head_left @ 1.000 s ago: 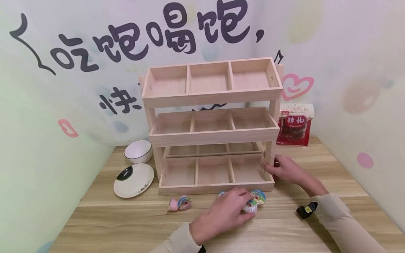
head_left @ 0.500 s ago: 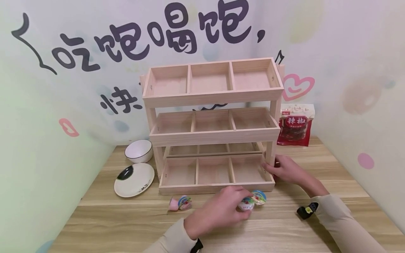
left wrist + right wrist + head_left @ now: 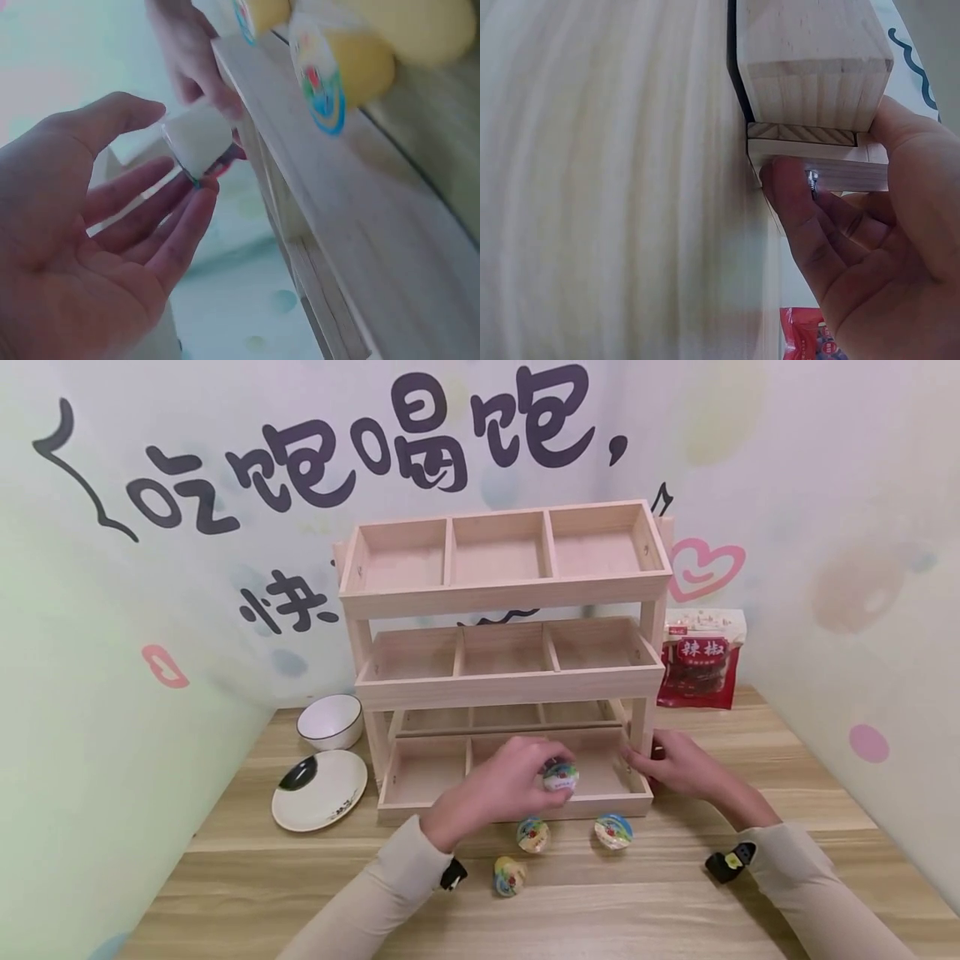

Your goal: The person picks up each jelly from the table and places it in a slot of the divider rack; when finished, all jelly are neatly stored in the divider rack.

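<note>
Head view, left hand: the left hand (image 3: 498, 787) is pinching a small white cup (image 3: 561, 779) between thumb and fingertips, the fingers bending only part-way; the left wrist view is showing the palm standing apart from the cup
White cup: it is sitting at the fingertips, its printed lid facing the head camera; it is showing against the bottom tier, near the divider between the middle and right compartments; whether it is hanging over the tray or in front of it, I cannot tell
Right hand: the right hand (image 3: 678, 768) is gripping the wooden rack (image 3: 510, 687) at its right leg, beside the bottom tier; in the right wrist view its fingers are curling round near a metal screw (image 3: 812, 182)
Cups below: a yellow cup (image 3: 509, 877) is lying nearest the left sleeve (image 3: 375, 881); a middle cup (image 3: 533, 835) and a right-hand cup (image 3: 614, 832) are lying just before the rack
Tabletop: the wooden table (image 3: 645, 918) is bearing a plate (image 3: 322, 793) and a bowl (image 3: 330, 723) at the rack's left; a red pouch (image 3: 697, 664) is standing behind the right hand
</note>
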